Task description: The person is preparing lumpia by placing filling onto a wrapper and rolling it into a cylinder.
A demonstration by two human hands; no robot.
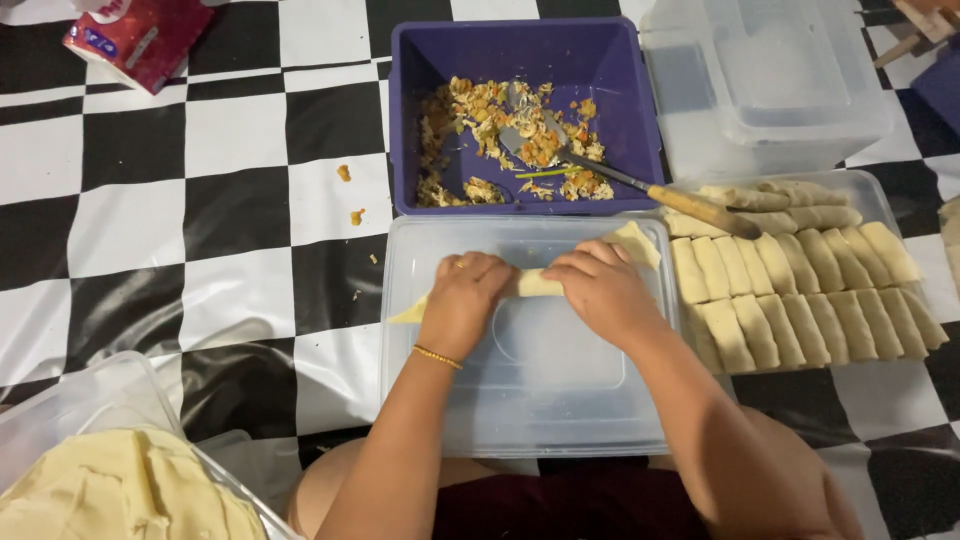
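Observation:
A pale yellow pastry wrapper (535,282) lies rolled on a clear plastic lid (530,390), its corners sticking out left and upper right. My left hand (462,298) presses on the roll's left part, fingers curled over it; a gold bracelet circles the wrist. My right hand (602,290) grips the right part of the same roll. The filling inside the roll is hidden.
A purple tub (425,60) behind the lid holds chopped filling and a wooden-handled spoon (640,188). Right, a clear tray (880,190) carries several finished rolls (800,290). An empty clear box (770,80) sits far right. Stacked wrappers (120,495) lie lower left, and a red packet (140,35) upper left.

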